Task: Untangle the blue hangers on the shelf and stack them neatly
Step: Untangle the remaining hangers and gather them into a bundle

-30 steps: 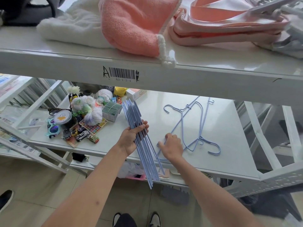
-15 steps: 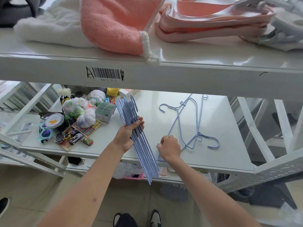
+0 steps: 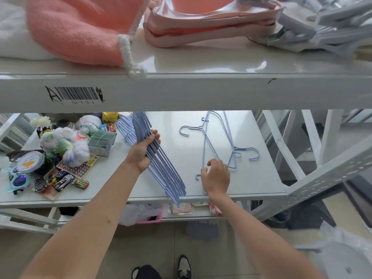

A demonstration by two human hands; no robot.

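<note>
Comparing with a second ago, the right hand (image 3: 215, 177) has slid a little toward the shelf's (image 3: 261, 184) front edge and curled tighter — its grip now looks pinched on the lower end of one loose hanger (image 3: 203, 156), though the fingertips are hidden. The left hand (image 3: 141, 153) keeps its grip pressed around the gathered stack of blue hangers (image 3: 161, 168), tilted from 11 toward 5 o'clock. That suggests another hanger is about to join the stack. The remaining tangle of hangers (image 3: 231, 146) lies flat at roughly 1 o'clock from the right hand, just beside it — well apart from the stack.
</note>
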